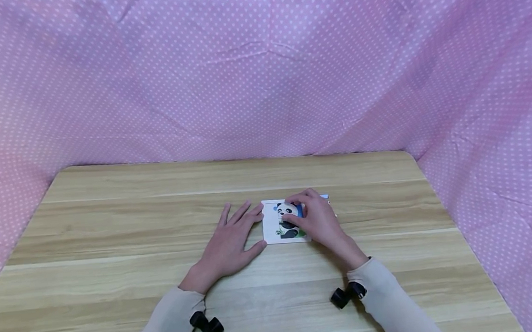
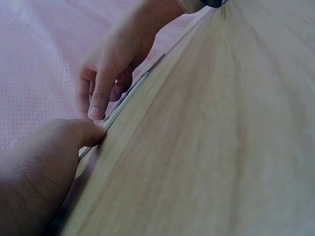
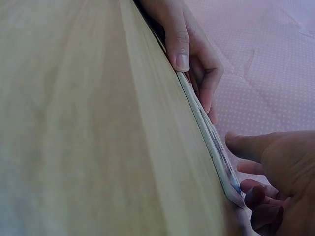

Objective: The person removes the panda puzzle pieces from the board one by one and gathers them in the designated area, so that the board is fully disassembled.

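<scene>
A flat white board (image 1: 271,230) with a panda picture (image 1: 289,226) lies on the wooden table. My left hand (image 1: 227,246) rests flat on the table with fingers spread, its thumb and fingertips right at the board's left edge. Over the right part of the picture is my right hand (image 1: 320,219), thumb and forefinger apart on either side of the panda's face. In the right wrist view this hand (image 3: 275,172) has loosely bent fingers, with nothing visible between them and the thumb. It hides the board's right side, where a bluish corner (image 1: 325,196) peeks out.
The wooden table (image 1: 133,225) stretches out on all sides of the board. Pink polka-dot cloth (image 1: 258,82) hangs behind the table and along both sides. A small black device is strapped at each sleeve cuff.
</scene>
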Action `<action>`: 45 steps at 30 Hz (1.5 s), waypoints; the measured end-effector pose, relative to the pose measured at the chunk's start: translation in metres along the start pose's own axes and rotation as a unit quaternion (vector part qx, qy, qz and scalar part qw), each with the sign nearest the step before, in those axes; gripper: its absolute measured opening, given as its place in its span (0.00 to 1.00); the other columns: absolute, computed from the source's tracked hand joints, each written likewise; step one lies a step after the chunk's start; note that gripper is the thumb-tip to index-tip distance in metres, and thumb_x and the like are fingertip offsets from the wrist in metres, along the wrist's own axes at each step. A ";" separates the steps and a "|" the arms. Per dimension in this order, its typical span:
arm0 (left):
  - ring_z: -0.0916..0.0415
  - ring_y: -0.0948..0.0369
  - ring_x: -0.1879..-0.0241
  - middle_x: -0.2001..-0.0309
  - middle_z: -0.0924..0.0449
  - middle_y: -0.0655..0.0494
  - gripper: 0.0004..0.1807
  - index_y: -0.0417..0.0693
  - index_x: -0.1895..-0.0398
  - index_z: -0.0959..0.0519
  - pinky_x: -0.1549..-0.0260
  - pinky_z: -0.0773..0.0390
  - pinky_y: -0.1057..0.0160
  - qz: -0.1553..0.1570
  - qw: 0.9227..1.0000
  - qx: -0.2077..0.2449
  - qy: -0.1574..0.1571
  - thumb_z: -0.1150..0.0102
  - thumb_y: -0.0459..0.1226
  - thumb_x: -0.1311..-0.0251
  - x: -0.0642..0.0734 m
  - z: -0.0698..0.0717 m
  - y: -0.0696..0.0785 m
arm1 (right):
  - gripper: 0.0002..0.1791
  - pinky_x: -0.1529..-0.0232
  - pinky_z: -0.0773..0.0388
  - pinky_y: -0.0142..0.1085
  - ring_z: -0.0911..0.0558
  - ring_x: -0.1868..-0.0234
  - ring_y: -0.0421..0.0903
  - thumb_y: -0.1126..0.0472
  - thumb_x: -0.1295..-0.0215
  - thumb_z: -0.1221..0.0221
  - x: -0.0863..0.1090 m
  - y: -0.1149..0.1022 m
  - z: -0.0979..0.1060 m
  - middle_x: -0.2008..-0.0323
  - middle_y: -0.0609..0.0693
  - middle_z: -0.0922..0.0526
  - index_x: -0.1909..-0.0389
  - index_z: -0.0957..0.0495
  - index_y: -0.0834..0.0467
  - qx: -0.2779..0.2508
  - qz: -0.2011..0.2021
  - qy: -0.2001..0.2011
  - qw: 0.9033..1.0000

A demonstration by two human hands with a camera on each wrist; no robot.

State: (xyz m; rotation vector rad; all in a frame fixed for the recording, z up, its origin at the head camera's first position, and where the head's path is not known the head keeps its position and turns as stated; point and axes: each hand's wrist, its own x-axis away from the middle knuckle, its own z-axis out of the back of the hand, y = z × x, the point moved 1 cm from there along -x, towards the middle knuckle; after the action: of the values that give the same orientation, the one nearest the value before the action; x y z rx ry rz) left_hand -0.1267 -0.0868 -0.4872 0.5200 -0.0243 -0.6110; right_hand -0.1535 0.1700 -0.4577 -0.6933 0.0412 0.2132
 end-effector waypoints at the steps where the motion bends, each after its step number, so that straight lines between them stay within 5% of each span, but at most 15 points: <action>1: 0.52 0.53 0.11 0.12 0.42 0.60 0.37 0.49 0.18 0.28 0.12 0.67 0.38 0.001 1.000 0.001 -0.001 0.42 0.58 0.21 0.000 0.000 0.000 | 0.23 0.68 0.26 0.32 0.24 0.68 0.42 0.54 0.35 0.19 0.000 0.000 0.000 0.47 0.54 0.15 0.42 0.09 0.57 0.001 0.001 -0.003 1.000; 34: 0.51 0.53 0.11 0.12 0.41 0.61 0.37 0.48 0.18 0.27 0.12 0.66 0.38 0.002 1.000 -0.003 0.003 0.41 0.58 0.22 -0.001 -0.002 -0.001 | 0.21 0.63 0.27 0.36 0.25 0.62 0.47 0.57 0.34 0.20 -0.004 -0.001 0.003 0.49 0.56 0.18 0.43 0.11 0.57 0.001 0.030 -0.044 0.999; 45: 0.52 0.53 0.11 0.12 0.41 0.61 0.37 0.48 0.19 0.27 0.12 0.66 0.38 0.003 1.000 -0.003 0.002 0.41 0.58 0.22 -0.001 -0.001 0.001 | 0.21 0.54 0.22 0.43 0.19 0.49 0.52 0.57 0.33 0.21 -0.007 0.002 0.002 0.46 0.57 0.18 0.43 0.15 0.54 -0.009 0.018 -0.058 0.998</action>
State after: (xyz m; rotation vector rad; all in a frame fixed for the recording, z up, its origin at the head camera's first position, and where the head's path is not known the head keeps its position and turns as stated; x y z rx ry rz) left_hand -0.1271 -0.0855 -0.4875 0.5158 -0.0212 -0.6035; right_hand -0.1605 0.1715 -0.4563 -0.6977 -0.0602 0.2887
